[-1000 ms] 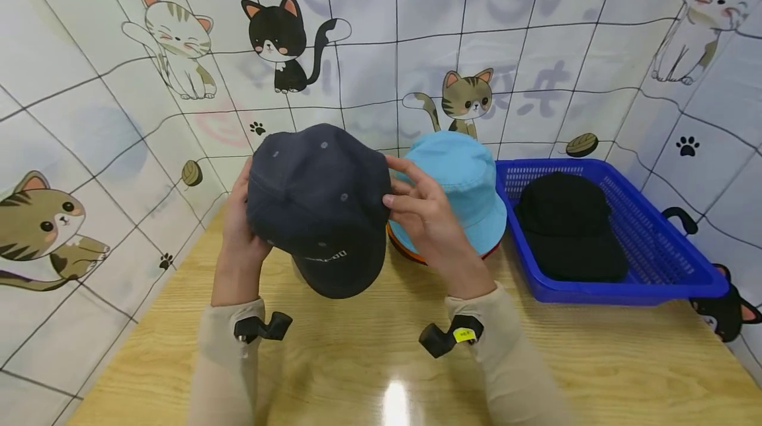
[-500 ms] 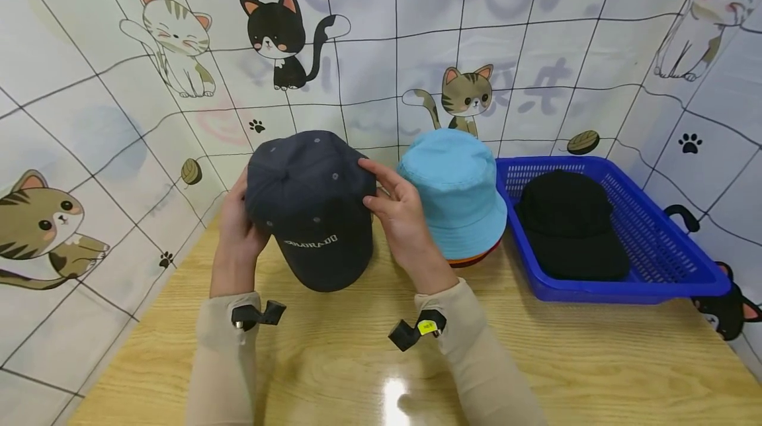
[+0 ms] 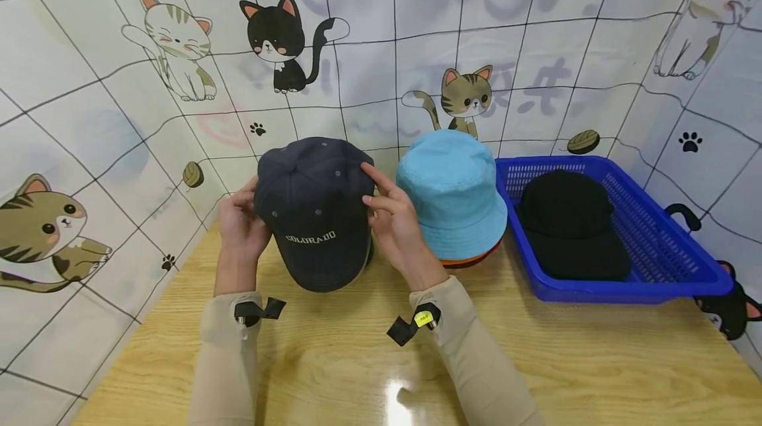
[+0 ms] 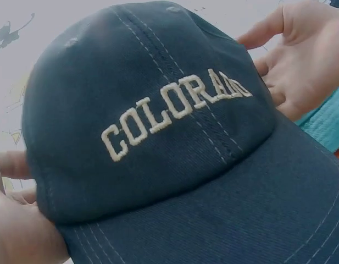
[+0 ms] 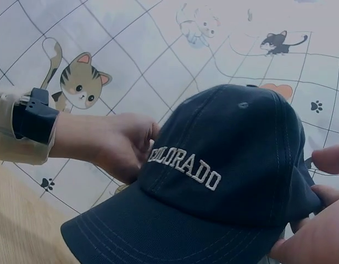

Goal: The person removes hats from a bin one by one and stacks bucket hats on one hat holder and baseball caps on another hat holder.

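A navy baseball cap (image 3: 312,208) with "COLORADO" across its front faces me, its brim (image 3: 327,267) pointing down toward the near side. My left hand (image 3: 241,227) grips the cap's left side, with the fingertips partly hidden behind it. On the opposite side, my right hand (image 3: 393,221) holds the edge between fingers and thumb. A dark edge shows just past the brim's right side; what it belongs to is hidden. To the right, a light blue bucket hat (image 3: 449,188) sits over something with an orange and dark red rim.
A blue plastic basket (image 3: 673,287) stands at the right, with a black cap (image 3: 571,227) inside. The wooden table (image 3: 333,360) runs up to a wall covering (image 3: 369,36) printed with cats, which closes in the back and both sides.
The navy cap has come down, and its front has tilted up so the lettering shows in full. My right hand has moved left with the cap's edge, away from the bucket hat.
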Available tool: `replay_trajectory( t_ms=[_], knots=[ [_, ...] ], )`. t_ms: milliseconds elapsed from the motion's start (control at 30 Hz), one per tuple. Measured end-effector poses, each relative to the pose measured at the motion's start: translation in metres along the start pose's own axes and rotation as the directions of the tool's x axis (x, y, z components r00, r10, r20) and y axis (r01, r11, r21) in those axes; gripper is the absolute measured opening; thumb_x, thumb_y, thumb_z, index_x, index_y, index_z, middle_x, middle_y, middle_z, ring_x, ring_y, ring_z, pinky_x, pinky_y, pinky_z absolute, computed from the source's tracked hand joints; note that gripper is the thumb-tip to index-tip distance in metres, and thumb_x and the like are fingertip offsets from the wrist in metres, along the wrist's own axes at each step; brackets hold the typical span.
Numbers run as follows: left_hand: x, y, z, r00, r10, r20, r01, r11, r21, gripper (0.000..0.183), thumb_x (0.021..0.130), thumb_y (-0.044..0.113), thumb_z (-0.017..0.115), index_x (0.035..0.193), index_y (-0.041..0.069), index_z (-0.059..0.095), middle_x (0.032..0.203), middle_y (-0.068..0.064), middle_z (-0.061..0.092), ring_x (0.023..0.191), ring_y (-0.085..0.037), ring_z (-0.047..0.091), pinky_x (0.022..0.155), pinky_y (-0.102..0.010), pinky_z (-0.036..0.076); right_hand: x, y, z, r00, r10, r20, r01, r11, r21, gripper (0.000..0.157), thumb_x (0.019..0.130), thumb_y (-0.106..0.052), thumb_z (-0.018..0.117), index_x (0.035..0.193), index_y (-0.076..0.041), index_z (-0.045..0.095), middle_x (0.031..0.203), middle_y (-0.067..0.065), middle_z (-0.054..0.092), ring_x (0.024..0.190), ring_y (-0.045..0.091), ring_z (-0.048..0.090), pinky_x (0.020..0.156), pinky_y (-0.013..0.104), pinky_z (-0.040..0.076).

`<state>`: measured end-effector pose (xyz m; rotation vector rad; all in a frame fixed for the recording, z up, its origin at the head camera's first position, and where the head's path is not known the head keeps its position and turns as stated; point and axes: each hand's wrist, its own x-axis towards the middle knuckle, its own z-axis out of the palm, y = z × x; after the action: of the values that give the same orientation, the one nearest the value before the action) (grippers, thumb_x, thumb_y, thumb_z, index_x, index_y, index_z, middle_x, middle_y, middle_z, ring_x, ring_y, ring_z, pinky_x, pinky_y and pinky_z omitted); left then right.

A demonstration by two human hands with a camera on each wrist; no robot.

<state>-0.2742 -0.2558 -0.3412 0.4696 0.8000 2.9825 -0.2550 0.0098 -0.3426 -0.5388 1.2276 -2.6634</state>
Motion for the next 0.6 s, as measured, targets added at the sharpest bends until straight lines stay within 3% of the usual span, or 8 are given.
replay_trajectory(
  t_ms=[100, 200, 300, 400, 500, 600],
  knots=[
    [0.002, 0.004, -0.004, 0.996, 0.016, -0.087, -0.01, 0.998, 0.069, 0.051, 0.105, -0.012, 0.029, 0.15, 0.001, 0.049, 0.127, -0.009, 0.063, 0.079, -0.02, 0.065, 0.075, -0.031, 0.056, 0.001, 0.001, 0.001, 1.0, 0.018, -0.008, -0.018, 1.0, 0.006, 0.058, 0.102, -0.001, 0.045, 0.159, -0.013, 0.041, 0.171, -0.008, 0.019, 0.137, 0.013, 0.045, 0.073, 0.023, 0.037],
    [0.001, 0.005, -0.006, 0.989, 0.054, -0.136, -0.032, 0.986, 0.165, 0.064, 0.104, -0.015, 0.038, 0.161, 0.012, 0.032, 0.147, -0.008, 0.05, 0.083, -0.017, 0.063, 0.072, -0.028, 0.054, 0.001, 0.001, 0.001, 0.999, 0.035, -0.034, -0.035, 0.999, 0.01, 0.057, 0.103, -0.002, 0.045, 0.158, -0.016, 0.042, 0.172, -0.009, 0.016, 0.144, 0.014, 0.037, 0.074, 0.026, 0.033],
    [0.003, 0.002, -0.005, 0.983, 0.111, -0.146, -0.068, 0.96, 0.273, 0.06, 0.103, -0.016, 0.043, 0.156, 0.012, 0.035, 0.134, -0.009, 0.056, 0.081, -0.015, 0.064, 0.068, -0.026, 0.053, 0.002, 0.003, 0.002, 0.997, 0.044, -0.069, -0.043, 0.999, 0.011, 0.058, 0.101, -0.002, 0.046, 0.157, -0.018, 0.045, 0.174, -0.008, 0.011, 0.152, 0.014, 0.029, 0.082, 0.03, 0.032],
    [0.006, -0.001, -0.007, 0.974, 0.152, -0.167, -0.08, 0.923, 0.376, 0.043, 0.103, -0.011, 0.05, 0.141, 0.009, 0.046, 0.119, -0.006, 0.06, 0.086, -0.014, 0.066, 0.071, -0.025, 0.054, 0.003, 0.006, 0.002, 0.995, 0.039, -0.089, -0.038, 0.999, 0.017, 0.062, 0.098, 0.0, 0.046, 0.157, -0.018, 0.044, 0.175, -0.006, 0.005, 0.156, 0.016, 0.023, 0.097, 0.035, 0.031],
    [0.008, -0.002, -0.013, 0.965, 0.163, -0.203, -0.051, 0.884, 0.465, 0.026, 0.104, -0.004, 0.053, 0.125, 0.011, 0.056, 0.108, 0.0, 0.064, 0.088, -0.013, 0.064, 0.074, -0.027, 0.051, 0.003, 0.008, 0.002, 0.995, 0.027, -0.097, -0.024, 0.999, 0.038, 0.066, 0.096, 0.002, 0.046, 0.159, -0.017, 0.04, 0.175, -0.004, 0.001, 0.158, 0.018, 0.022, 0.109, 0.04, 0.028],
    [0.006, 0.002, -0.023, 0.971, 0.13, -0.201, -0.001, 0.843, 0.538, 0.026, 0.104, -0.005, 0.045, 0.113, 0.014, 0.06, 0.102, 0.002, 0.064, 0.087, -0.015, 0.061, 0.074, -0.03, 0.048, 0.004, 0.01, 0.002, 0.994, 0.023, -0.108, -0.017, 0.998, 0.058, 0.069, 0.095, 0.004, 0.045, 0.16, -0.017, 0.039, 0.175, -0.003, -0.001, 0.157, 0.02, 0.024, 0.111, 0.04, 0.03]
  ],
)
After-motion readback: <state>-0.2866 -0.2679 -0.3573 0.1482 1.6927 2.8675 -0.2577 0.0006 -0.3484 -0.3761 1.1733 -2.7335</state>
